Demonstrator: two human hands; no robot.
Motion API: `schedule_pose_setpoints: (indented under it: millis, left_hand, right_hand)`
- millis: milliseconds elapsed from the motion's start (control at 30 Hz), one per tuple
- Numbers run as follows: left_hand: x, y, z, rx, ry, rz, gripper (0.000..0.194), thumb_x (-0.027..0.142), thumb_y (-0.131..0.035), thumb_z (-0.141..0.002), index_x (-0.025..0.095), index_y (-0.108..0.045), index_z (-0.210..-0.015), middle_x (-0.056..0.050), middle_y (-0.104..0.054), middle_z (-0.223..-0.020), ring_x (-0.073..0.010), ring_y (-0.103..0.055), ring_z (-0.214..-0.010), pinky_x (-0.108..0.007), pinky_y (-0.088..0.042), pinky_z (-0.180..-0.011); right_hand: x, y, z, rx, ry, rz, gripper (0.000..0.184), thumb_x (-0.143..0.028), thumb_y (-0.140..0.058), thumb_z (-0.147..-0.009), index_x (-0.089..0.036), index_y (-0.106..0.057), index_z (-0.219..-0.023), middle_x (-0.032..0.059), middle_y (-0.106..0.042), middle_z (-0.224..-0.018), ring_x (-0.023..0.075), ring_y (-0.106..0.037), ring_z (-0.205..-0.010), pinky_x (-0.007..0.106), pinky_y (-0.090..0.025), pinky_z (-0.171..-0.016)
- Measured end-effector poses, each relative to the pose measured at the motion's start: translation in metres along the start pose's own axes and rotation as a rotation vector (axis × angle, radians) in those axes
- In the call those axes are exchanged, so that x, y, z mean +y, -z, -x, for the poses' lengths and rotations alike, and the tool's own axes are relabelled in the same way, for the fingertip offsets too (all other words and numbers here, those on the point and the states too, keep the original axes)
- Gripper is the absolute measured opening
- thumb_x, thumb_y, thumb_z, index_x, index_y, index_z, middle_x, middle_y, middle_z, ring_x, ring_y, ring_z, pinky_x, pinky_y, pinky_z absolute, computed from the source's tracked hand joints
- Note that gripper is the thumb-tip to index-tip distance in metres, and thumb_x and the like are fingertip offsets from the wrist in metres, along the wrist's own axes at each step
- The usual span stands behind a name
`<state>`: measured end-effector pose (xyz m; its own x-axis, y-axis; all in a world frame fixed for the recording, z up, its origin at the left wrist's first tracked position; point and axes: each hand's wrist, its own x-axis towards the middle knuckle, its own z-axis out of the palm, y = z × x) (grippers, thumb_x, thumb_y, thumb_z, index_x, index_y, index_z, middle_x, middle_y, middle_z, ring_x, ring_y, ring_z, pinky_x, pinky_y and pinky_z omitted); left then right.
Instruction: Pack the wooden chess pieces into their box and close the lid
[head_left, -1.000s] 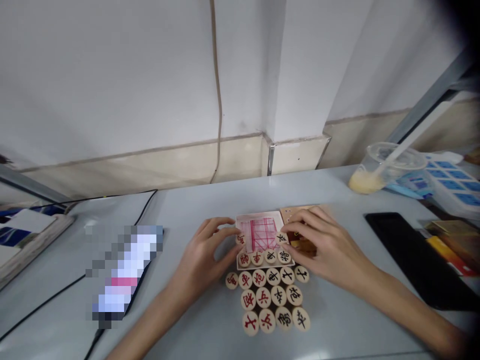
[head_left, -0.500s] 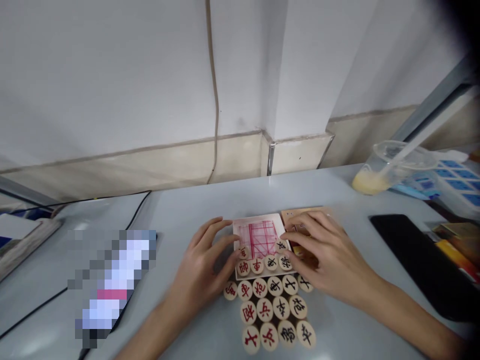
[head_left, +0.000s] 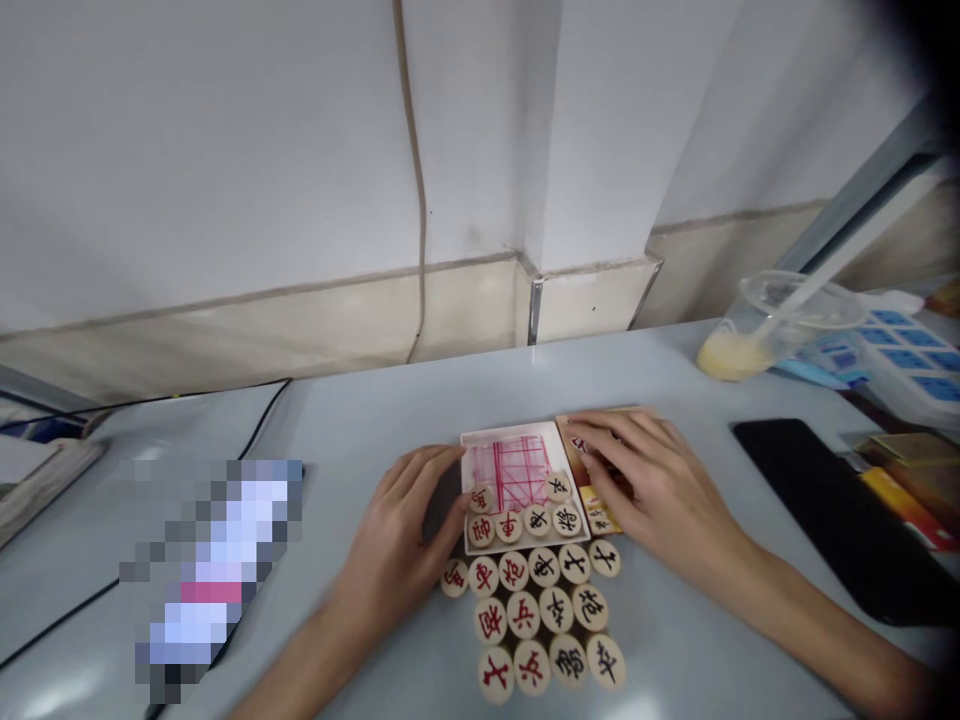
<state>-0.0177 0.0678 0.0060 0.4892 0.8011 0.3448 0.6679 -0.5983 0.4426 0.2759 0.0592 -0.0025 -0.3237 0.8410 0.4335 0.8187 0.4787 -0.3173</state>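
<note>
Blue-grey bench point(head_left: 360, 405), pale wall point(head_left: 262, 130) behind | white box point(head_left: 561, 462): between hands; loose pieces point(head_left: 523, 614) in rows, near side | red-marked piece point(head_left: 480, 498): in box, just right of left hand point(head_left: 405, 510), grip spread, nothing pinched | black-marked piece point(head_left: 558, 487): in box, left of right hand point(head_left: 646, 478), fingers parted over brown-and-yellow cover point(head_left: 598, 508) | gap between both pieces

"Where is there room to pass?"
"Along bare tabletop point(head_left: 375, 410) between the phone point(head_left: 225, 560) and left hand point(head_left: 409, 515), and behind the box point(head_left: 517, 462), back to the wall point(head_left: 262, 150)."
"Inside the box?"
"Its far part is open from above; pieces point(head_left: 557, 608) take the near end, and the left hand borders the left side."
"On the right?"
"The right hand point(head_left: 652, 475) covers much of the lid point(head_left: 604, 516). Past it, a tabletop strip, then a black slab point(head_left: 840, 520); the cup point(head_left: 739, 355) stands farther back."
"Nearer the person?"
"Rows of pieces block the middle."
</note>
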Motion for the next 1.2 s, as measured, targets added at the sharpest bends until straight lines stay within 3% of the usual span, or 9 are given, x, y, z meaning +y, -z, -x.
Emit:
schedule_pose_setpoints:
  millis: [233,400,567,667,800,967,1067,1200]
  left_hand:
    - [0.011,0.011,0.003,0.101,0.048,0.013,0.031,0.020,-0.055,-0.099,0.023,-0.056,-0.130,-0.008,-0.065,-0.125,-0.0230,-0.060,-0.116,-0.040,-0.050,-0.096]
    - [0.032,0.014,0.033,0.221,0.103,-0.019,0.015,0.017,-0.059,-0.097,0.024,-0.063,-0.110,0.000,-0.070,-0.099,-0.0164,-0.065,-0.090,-0.031,-0.049,-0.078]
    - [0.034,0.003,0.068,0.156,0.201,-0.065,0.022,0.026,-0.064,-0.095,0.026,-0.063,-0.118,-0.002,-0.067,-0.100,-0.0175,-0.063,-0.090,-0.031,-0.053,-0.077]
    - [0.033,0.001,0.075,0.115,0.275,0.015,0.032,0.032,-0.067,-0.094,0.028,-0.061,-0.125,0.000,-0.064,-0.093,-0.0145,-0.061,-0.076,-0.027,-0.053,-0.066]
    - [0.033,0.000,0.073,0.072,0.324,0.049,0.026,0.035,-0.067,-0.093,0.030,-0.065,-0.118,0.000,-0.063,-0.093,-0.0118,-0.057,-0.067,-0.024,-0.050,-0.057]
    - [0.036,-0.001,0.076,0.050,0.320,0.049,0.014,0.033,-0.065,-0.095,0.027,-0.068,-0.107,-0.002,-0.066,-0.096,-0.0134,-0.061,-0.071,-0.025,-0.052,-0.060]
    - [0.038,-0.001,0.080,0.066,0.316,-0.006,0.020,0.035,-0.066,-0.094,0.027,-0.068,-0.111,-0.003,-0.067,-0.096,-0.0150,-0.061,-0.071,-0.028,-0.054,-0.063]
    - [0.039,0.000,0.085,0.066,0.296,-0.041,0.024,0.037,-0.068,-0.092,0.027,-0.065,-0.113,-0.004,-0.066,-0.102,-0.0164,-0.062,-0.074,-0.030,-0.056,-0.065]
  right_hand:
    - [-0.017,0.013,0.002,0.151,0.012,-0.090,0.024,-0.015,-0.055,-0.096,-0.022,-0.065,-0.117,0.0056,-0.069,-0.114,0.0221,-0.060,-0.107,0.042,-0.047,-0.090]
    - [-0.037,0.016,0.035,0.183,0.017,-0.164,0.015,-0.013,-0.061,-0.094,-0.022,-0.067,-0.103,0.0020,-0.069,-0.094,0.0162,-0.062,-0.088,0.035,-0.049,-0.082]
    - [-0.043,0.010,0.082,0.170,0.010,-0.105,0.025,-0.013,-0.058,-0.094,-0.019,-0.065,-0.117,0.0039,-0.069,-0.096,0.0153,-0.065,-0.087,0.030,-0.052,-0.078]
    - [-0.042,0.009,0.098,0.090,0.039,-0.007,0.039,-0.015,-0.055,-0.097,-0.018,-0.059,-0.135,0.0054,-0.071,-0.097,0.0163,-0.067,-0.083,0.030,-0.054,-0.072]
    - [-0.039,0.009,0.103,0.007,0.055,0.055,0.043,-0.023,-0.048,-0.101,-0.020,-0.053,-0.143,0.0070,-0.071,-0.098,0.0176,-0.069,-0.080,0.029,-0.054,-0.060]
    - [-0.038,0.005,0.107,0.008,-0.023,0.000,0.029,-0.030,-0.053,-0.099,-0.021,-0.060,-0.126,0.0036,-0.066,-0.086,0.0144,-0.066,-0.069,0.027,-0.055,-0.059]
    - [-0.036,0.005,0.108,0.013,-0.075,-0.046,0.033,-0.035,-0.055,-0.099,-0.018,-0.058,-0.127,-0.0009,-0.059,-0.074,0.0114,-0.061,-0.059,0.024,-0.053,-0.055]
    - [-0.036,0.004,0.104,-0.016,-0.070,-0.063,0.033,-0.034,-0.053,-0.100,-0.021,-0.056,-0.130,-0.0008,-0.060,-0.076,0.0109,-0.061,-0.060,0.024,-0.053,-0.056]
